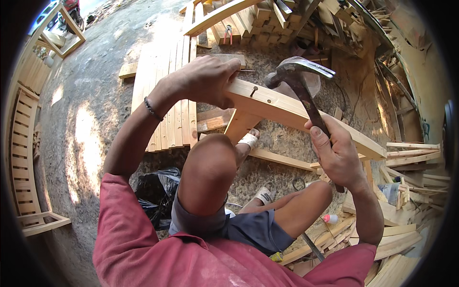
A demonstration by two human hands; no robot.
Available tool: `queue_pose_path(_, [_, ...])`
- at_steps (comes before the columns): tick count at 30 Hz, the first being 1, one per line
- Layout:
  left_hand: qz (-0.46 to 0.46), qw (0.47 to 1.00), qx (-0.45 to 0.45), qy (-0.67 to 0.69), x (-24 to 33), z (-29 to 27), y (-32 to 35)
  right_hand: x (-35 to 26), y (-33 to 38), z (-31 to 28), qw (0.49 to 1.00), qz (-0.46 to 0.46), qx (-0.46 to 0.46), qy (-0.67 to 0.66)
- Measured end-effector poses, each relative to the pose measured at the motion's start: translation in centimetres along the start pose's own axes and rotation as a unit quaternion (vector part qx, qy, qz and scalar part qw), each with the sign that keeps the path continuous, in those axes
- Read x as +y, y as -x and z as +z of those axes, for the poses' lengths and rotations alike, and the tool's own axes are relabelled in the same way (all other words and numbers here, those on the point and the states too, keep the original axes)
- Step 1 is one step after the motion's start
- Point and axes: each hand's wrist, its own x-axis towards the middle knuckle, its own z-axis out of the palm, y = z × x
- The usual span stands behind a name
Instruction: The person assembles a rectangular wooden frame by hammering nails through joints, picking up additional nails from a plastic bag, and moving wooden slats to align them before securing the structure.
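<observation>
so 2 hands: left (203, 79) gripping 1 wood rail (287, 107), right (337, 155) clenched round 1 hammer (299, 79), 1 nail (253, 90).

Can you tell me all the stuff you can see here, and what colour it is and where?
hammer: one, dark metal, raised over the beam
nail: one, dark, sticking out of the beam
wooden beam: one, pale, across the middle
slatted panel: one, pale wood, flat on the ground behind
plastic bag: one, black, on the ground by the knee
wood offcuts: many, pale, piled on the right
pliers: one, red handles, top by stacked wood
left hand: grip on the beam end
right hand: grip on the hammer handle
</observation>
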Motion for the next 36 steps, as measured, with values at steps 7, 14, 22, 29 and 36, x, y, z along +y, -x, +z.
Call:
queue_pose_path(7, [-0.002, 0.996, 0.036, 0.086, -1.8, 0.8, -0.1, -0.6, -0.6, 0.8, 0.996, -0.047, -0.027, 0.066])
queue_pose_path(14, [-0.058, 0.987, -0.005, 0.151, -1.8, -0.4, 0.8, 1.2, 0.1, -8.0, 0.965, -0.068, 0.251, 0.037])
queue_pose_path(22, [-0.057, 0.98, 0.034, 0.188, -1.4, 0.8, 0.0, -1.5, -0.2, -2.7, 0.955, -0.211, 0.181, 0.101])
queue_pose_path(29, [-0.091, 0.981, 0.025, 0.171, -1.3, 0.2, 1.6, -1.8, -2.3, -2.5, 0.926, -0.22, 0.145, 0.272])
queue_pose_path(36, [-0.056, 0.978, 0.073, 0.186, -1.5, 1.3, 0.4, 2.3, 2.9, -7.0, 0.923, -0.209, 0.248, -0.205])
